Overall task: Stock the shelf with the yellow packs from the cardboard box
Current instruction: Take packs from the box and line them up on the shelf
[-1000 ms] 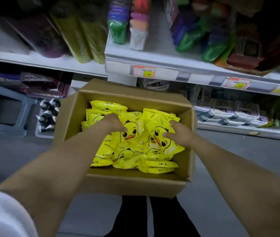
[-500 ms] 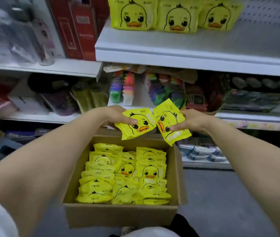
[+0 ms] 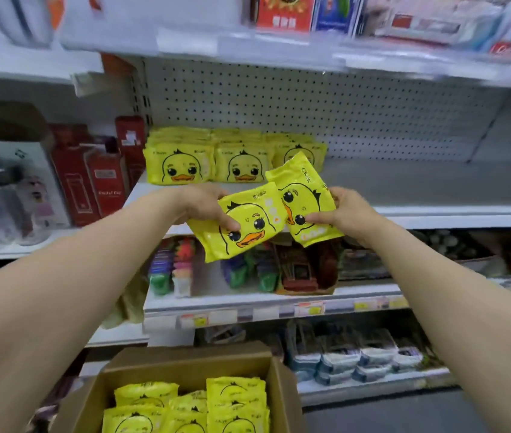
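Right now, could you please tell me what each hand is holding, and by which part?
The left hand grips one yellow pack by its left edge, thumb on the front; the right hand grips a second yellow pack by its right edge.

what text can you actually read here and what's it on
"CKOK", roughly: on the yellow pack in the right hand.
"Cup", after an unclear word: on the red box beside the shelved packs.
Chinese print on the second yellow pack, in the left hand: too blurred.
Shelf price labels: too blurred.
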`<state>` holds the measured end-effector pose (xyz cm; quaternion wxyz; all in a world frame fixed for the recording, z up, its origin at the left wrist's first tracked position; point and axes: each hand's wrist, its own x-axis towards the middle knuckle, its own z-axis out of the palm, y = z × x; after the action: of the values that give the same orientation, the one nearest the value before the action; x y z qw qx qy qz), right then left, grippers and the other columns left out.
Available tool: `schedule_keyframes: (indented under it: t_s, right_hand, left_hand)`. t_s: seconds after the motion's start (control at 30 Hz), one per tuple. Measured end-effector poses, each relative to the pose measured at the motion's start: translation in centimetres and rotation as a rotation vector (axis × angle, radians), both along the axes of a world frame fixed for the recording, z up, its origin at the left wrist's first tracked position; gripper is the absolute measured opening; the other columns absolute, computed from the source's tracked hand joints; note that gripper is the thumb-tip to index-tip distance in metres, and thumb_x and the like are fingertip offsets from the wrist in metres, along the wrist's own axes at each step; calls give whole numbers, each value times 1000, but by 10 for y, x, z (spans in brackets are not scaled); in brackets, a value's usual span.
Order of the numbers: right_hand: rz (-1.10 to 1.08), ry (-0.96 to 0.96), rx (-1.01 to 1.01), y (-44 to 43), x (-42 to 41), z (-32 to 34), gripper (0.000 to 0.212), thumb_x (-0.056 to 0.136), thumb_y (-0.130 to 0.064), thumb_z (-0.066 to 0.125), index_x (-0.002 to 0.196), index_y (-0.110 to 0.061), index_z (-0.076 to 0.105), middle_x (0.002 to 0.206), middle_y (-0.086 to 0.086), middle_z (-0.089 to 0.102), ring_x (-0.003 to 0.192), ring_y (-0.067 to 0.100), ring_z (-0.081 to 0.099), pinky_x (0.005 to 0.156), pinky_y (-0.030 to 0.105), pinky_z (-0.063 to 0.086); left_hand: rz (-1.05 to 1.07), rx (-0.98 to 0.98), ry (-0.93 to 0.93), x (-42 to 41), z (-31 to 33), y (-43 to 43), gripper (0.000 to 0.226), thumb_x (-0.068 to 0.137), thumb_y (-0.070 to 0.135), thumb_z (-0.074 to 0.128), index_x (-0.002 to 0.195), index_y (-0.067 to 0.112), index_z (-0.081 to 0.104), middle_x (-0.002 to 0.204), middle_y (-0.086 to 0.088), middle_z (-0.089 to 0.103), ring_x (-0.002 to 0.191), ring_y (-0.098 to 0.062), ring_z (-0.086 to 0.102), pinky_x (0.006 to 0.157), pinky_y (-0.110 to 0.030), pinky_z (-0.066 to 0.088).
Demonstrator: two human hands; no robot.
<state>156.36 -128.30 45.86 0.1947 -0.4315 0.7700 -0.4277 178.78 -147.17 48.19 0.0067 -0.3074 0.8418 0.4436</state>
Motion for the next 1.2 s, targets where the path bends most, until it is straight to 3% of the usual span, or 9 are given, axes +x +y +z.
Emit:
schedule_keyframes:
  t_s: [0.1, 0.17, 0.23, 0.33, 0.43, 0.7, 0.83, 0.97, 1.2]
  right_hand:
    - [-29, 97, -25, 0, -23, 20, 41, 70, -7, 86, 106, -13, 66, 92, -4, 73, 79, 11, 69, 75, 18, 54]
    - [-59, 178, -14, 1, -37, 32, 36, 70, -12, 87, 100, -19, 67, 83, -7, 71, 71, 7, 63, 63, 8, 47]
    - [-119, 276, 2, 2, -55, 40, 34, 69, -19, 88, 96, -26, 68, 79, -11, 69, 70, 6, 61, 55, 8, 40]
    - [-190, 375, 34, 6, -84, 46, 39, 66, -25, 90, 99, -25, 68, 87, -7, 71, 83, 13, 65, 72, 21, 45]
    - [-218, 385, 67, 11, -109, 47, 45, 65, -27, 91, 102, -21, 65, 93, -6, 70, 91, 16, 63, 80, 27, 47]
    - [-204, 357, 62, 25, -172, 37, 36, 65, -29, 90, 92, -24, 66, 80, -9, 71, 73, 4, 62, 57, 19, 41]
    - [-227, 361, 16, 26, -204, 26, 35, 64, -27, 91, 87, -23, 64, 82, -4, 72, 78, 17, 65, 62, 25, 47]
    - [-283, 391, -41, 18, -228, 17, 39, 69, -22, 88, 97, -25, 61, 91, -5, 66, 82, 19, 60, 61, 21, 41]
    - [-160, 454, 82, -13, -258, 19, 39, 71, -27, 85, 102, -24, 62, 91, -8, 63, 85, 14, 57, 70, 23, 37]
  left_hand:
    - [5, -106, -3, -28, 15, -2, 48, 73, 18, 85, 117, 16, 65, 103, -3, 74, 87, -18, 71, 79, -32, 57]
    - [10, -204, -24, -47, 21, -3, 52, 72, 21, 86, 118, 15, 65, 107, -2, 71, 93, -20, 68, 82, -31, 53]
    - [12, -359, -90, -67, 25, -6, 67, 73, 29, 85, 132, 15, 56, 127, -3, 63, 112, -25, 60, 94, -33, 48]
    - [22, -541, -182, -96, 25, -7, 92, 75, 41, 82, 148, 12, 36, 149, -6, 44, 134, -28, 43, 108, -35, 38]
    - [11, -593, -212, -122, 20, -9, 88, 77, 44, 79, 147, 12, 37, 146, -8, 46, 131, -29, 46, 102, -32, 40]
    - [-40, -681, -166, -205, 15, -18, 82, 78, 34, 80, 145, 18, 36, 140, -6, 49, 121, -29, 52, 97, -38, 48]
    - [-47, -801, -143, -238, 9, -31, 73, 77, 34, 80, 138, 17, 43, 125, -8, 57, 111, -29, 55, 88, -41, 51]
    - [-11, -986, -106, -267, 0, -47, 67, 78, 38, 78, 133, 17, 48, 117, -7, 60, 114, -29, 51, 83, -38, 43]
    - [90, -1145, -196, -308, -3, -74, 71, 77, 45, 77, 136, 21, 45, 126, -11, 53, 123, -31, 43, 97, -42, 39]
